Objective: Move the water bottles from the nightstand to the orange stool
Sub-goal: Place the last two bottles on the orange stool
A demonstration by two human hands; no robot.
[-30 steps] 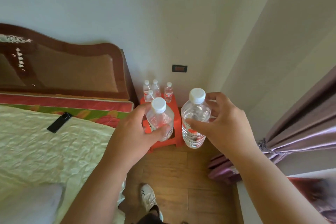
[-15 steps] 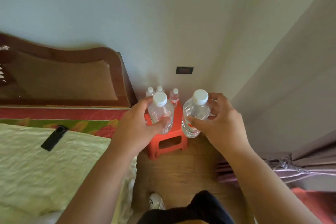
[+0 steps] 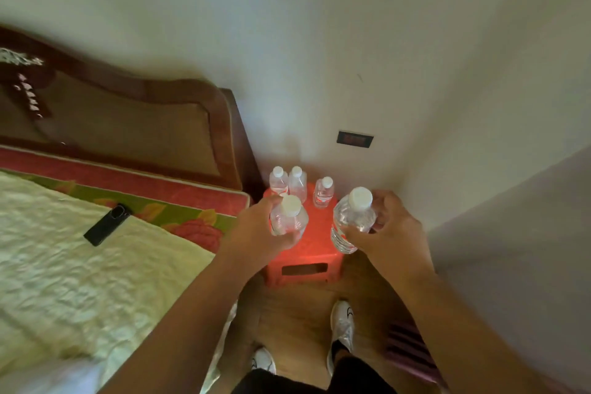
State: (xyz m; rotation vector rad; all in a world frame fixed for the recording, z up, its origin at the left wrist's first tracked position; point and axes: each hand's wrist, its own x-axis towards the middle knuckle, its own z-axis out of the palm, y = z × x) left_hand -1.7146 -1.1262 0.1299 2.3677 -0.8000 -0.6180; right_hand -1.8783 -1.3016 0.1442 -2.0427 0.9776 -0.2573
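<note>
**Two bottles held over the orange stool**

Left hand (image 3: 256, 233) wrapped round the body of a small clear bottle (image 3: 288, 219) with a white cap, fingers curled behind and thumb in front; bottle upright, over the left part of the orange stool (image 3: 315, 243); contact between bottle base and stool top hidden by the hand. Right hand (image 3: 388, 227) clamped on a larger clear bottle (image 3: 351, 221), white cap uppermost, slightly tilted, at the stool's right edge with its lower end overlapping the rim; resting or held clear of the seat, cannot tell.

Three further small bottles (image 3: 297, 181) with white caps standing upright along the back of the stool, two close together at left, one apart at right, near the wall. Stool set on a wooden floor (image 3: 297, 313) in the corner between the bed's wooden headboard (image 3: 144, 125) and the pale wall (image 3: 319, 41). Dark wall socket (image 3: 355, 139) above and right of the stool.

Bed at left, covered with a pale crumpled sheet (image 3: 96, 265) over a red floral mattress edge; dark phone (image 3: 107, 224) lying flat on the sheet. White shoes (image 3: 342, 323) on the floor below the stool, dark trouser legs at the bottom edge. Frame slightly blurred throughout
</note>
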